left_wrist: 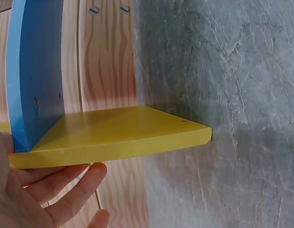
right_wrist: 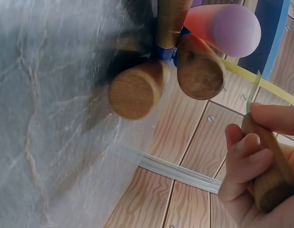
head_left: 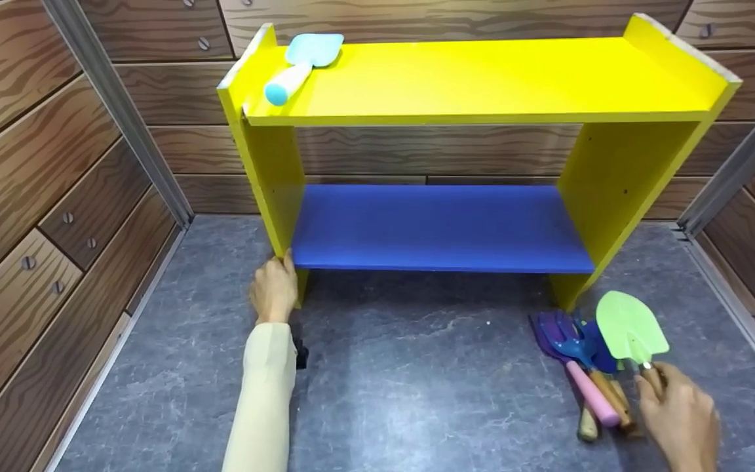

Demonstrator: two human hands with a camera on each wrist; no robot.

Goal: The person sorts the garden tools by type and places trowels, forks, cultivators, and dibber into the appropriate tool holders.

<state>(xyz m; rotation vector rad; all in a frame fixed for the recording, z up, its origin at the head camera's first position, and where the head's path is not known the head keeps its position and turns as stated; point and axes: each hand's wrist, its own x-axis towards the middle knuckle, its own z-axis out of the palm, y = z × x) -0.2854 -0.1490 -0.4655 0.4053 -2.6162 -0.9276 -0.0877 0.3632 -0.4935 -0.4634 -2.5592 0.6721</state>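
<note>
My right hand point(head_left: 679, 406) grips the wooden handle point(right_wrist: 268, 166) of a small trowel with a light green blade point(head_left: 632, 328). Beside it, a pile of hand tools lies on the floor: a purple hand fork point(head_left: 551, 331), a blue fork point(head_left: 574, 347), and pink and wooden handles point(head_left: 592, 393). With my left hand point(head_left: 274, 288) I hold the front edge of the yellow side panel point(left_wrist: 109, 137) of a small shelf unit, near its blue lower shelf point(head_left: 443, 226). In the left wrist view, several fingers lie along the panel's outer face.
A light blue trowel with a white handle point(head_left: 289, 82) lies on the yellow top shelf point(head_left: 482, 78), at its left end. Wood-patterned walls point(head_left: 30, 216) enclose the grey marbled floor point(head_left: 404, 367), with metal strips point(head_left: 115, 108) along the corners.
</note>
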